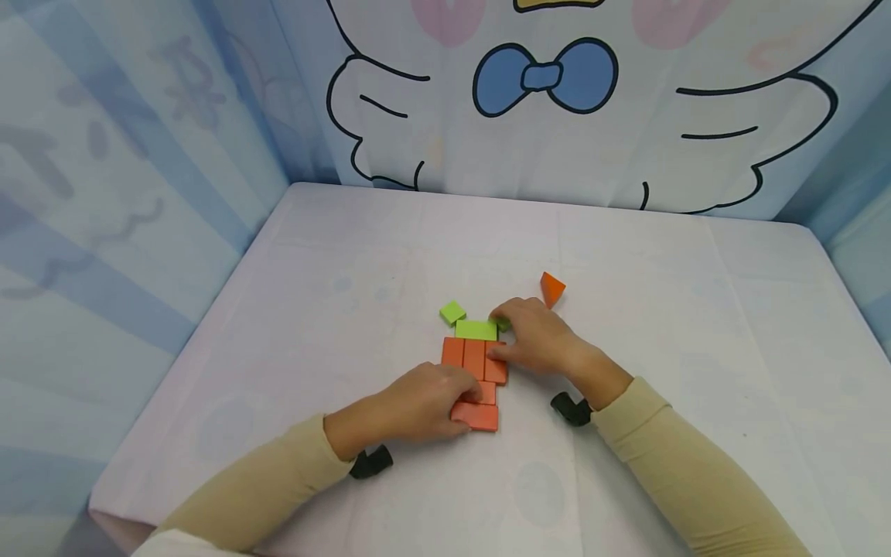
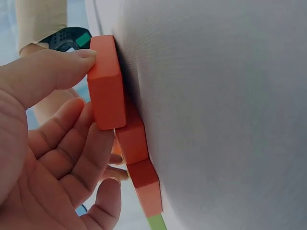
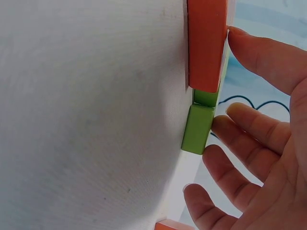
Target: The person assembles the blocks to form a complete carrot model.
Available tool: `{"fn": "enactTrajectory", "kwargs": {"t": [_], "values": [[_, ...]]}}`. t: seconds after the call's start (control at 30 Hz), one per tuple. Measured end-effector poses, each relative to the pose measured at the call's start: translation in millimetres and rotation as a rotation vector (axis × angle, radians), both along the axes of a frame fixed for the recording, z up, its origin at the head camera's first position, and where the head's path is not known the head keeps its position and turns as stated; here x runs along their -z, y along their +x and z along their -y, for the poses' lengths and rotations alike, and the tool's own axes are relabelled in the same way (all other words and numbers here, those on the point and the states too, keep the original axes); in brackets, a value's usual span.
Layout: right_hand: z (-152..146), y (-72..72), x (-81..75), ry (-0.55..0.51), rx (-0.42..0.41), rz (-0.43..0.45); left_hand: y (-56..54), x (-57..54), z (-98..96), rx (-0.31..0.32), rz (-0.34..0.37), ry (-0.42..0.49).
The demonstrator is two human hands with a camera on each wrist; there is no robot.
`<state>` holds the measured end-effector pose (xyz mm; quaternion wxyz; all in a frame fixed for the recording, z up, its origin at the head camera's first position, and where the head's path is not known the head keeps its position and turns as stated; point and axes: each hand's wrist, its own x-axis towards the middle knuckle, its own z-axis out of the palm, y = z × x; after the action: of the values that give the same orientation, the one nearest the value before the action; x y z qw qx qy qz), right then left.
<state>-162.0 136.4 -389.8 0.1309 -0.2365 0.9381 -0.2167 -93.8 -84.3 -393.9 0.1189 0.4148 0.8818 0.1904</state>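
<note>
Orange and green blocks lie flat on the table in one joined figure. My left hand [image 1: 425,402] pinches the front orange block [image 1: 480,419] between thumb and fingers, and another orange block [image 1: 489,393] lies just behind it. Farther back, three orange blocks [image 1: 473,356] sit side by side, with a long green block [image 1: 476,330] against their far end. With its fingertips my right hand [image 1: 539,336] touches a small green block [image 3: 197,129] at the right corner, while its thumb rests against the rightmost orange block [image 3: 207,48]. A matching small green block [image 1: 452,313] stands turned at the left corner.
An orange triangular block [image 1: 552,288] lies apart, beyond my right hand. A pale cloth covers the table [image 1: 334,255]. Printed curtains [image 1: 557,147] hang behind and on both sides. Black wrist devices [image 1: 372,462] show under both sleeves.
</note>
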Motion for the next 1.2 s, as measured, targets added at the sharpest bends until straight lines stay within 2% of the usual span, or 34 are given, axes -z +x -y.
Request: {"fn": "enactTrajectory", "kwargs": {"t": [0.17, 0.43, 1.2], "values": [[0.6, -0.3, 0.0, 0.003, 0.002, 0.000, 0.5, 2.7, 0.6, -0.001, -0.031, 0.005], [1.3, -0.9, -1.6, 0.014, 0.003, 0.005, 0.2, 2.2, 0.7, -0.040, -0.078, -0.069], [0.8, -0.7, 0.7, -0.014, 0.000, 0.004, -0.1, 2.3, -1.0, -0.080, -0.058, -0.113]]}}
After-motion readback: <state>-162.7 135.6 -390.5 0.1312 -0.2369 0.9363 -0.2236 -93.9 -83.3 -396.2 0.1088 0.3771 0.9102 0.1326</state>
